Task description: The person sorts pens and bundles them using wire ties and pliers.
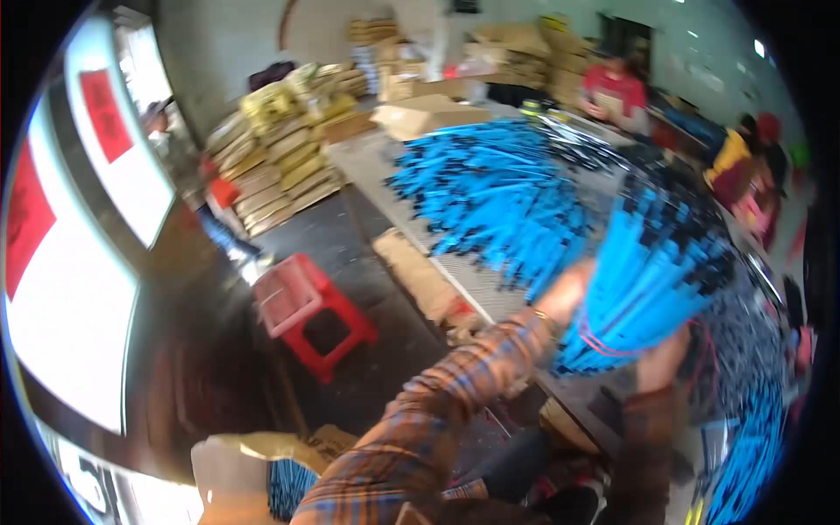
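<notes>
A thick bundle of thin blue sticks with black ends [634,280] stands tilted between my hands, its black tips fanned out at the top. Pinkish-red string circles its lower part. My left hand [569,290] presses round the bundle's left side, its fingers partly hidden behind the sticks. Lower down on the right, my right hand [663,360] grips the bundle near the string, blurred by motion. A large loose pile of the same blue sticks [499,192] lies on the table [367,166] just beyond my left hand.
More blue sticks [748,455] lie at the lower right. A red plastic stool [328,328] stands on the floor at left. An open carton [232,477] holding blue sticks is at the lower left. Stacked sacks [280,149] fill the back. A person in red [617,92] sits across the table.
</notes>
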Available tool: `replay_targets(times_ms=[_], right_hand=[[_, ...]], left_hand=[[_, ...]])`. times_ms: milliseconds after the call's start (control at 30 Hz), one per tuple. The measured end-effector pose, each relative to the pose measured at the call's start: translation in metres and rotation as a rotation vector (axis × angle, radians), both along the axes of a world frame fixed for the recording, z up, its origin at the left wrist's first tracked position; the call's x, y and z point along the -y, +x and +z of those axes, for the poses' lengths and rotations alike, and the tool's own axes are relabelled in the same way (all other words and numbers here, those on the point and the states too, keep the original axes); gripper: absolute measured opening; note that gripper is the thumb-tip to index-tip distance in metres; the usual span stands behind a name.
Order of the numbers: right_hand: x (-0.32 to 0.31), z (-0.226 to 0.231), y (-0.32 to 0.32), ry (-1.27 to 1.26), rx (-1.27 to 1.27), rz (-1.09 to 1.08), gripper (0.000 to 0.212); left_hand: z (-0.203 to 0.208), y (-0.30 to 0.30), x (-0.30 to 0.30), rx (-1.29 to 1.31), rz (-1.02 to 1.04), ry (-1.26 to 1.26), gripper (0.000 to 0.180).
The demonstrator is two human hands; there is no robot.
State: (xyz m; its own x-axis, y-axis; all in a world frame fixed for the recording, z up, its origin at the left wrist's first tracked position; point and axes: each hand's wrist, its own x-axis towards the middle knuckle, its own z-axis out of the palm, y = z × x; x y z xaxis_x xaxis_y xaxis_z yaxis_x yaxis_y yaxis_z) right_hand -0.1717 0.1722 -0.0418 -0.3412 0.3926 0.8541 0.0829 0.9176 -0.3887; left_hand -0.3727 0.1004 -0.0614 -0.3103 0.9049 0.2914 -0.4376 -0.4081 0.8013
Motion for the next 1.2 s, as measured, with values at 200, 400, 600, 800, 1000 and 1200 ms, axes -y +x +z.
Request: replay_targets(times_ms=[200,400,600,800,1000,1200], right_hand=[[-0.052,-0.038,0.005,-1.098,-0.494,0.603,0.035],[-0.045,-0.034,0.001,-0.942,-0.427,0.672,0.043],[-0.022,-0.018,-0.021,-0.879,-0.316,0.613,0.041],[-0.04,-0.016,-0.007,-0.849,-0.217,0.636,0.037],[0.0,0.018,-0.044,-0.813,-0.128,0.694,0.034],[0.016,0.015,-0.012,-0.74,-0.054,0.738,0.031]], left_hand=[[0.045,0.03,0.024,0.148,-0.118,-0.152,0.038],[0.051,0.031,0.025,0.089,-0.092,-0.074,0.042],[0.056,0.039,0.033,0.08,-0.129,-0.014,0.037],[0.071,0.041,0.035,0.046,-0.082,0.065,0.048],[0.044,0.033,0.023,0.282,0.03,-0.195,0.036],[0.067,0.045,0.041,0.184,0.006,-0.135,0.041]])
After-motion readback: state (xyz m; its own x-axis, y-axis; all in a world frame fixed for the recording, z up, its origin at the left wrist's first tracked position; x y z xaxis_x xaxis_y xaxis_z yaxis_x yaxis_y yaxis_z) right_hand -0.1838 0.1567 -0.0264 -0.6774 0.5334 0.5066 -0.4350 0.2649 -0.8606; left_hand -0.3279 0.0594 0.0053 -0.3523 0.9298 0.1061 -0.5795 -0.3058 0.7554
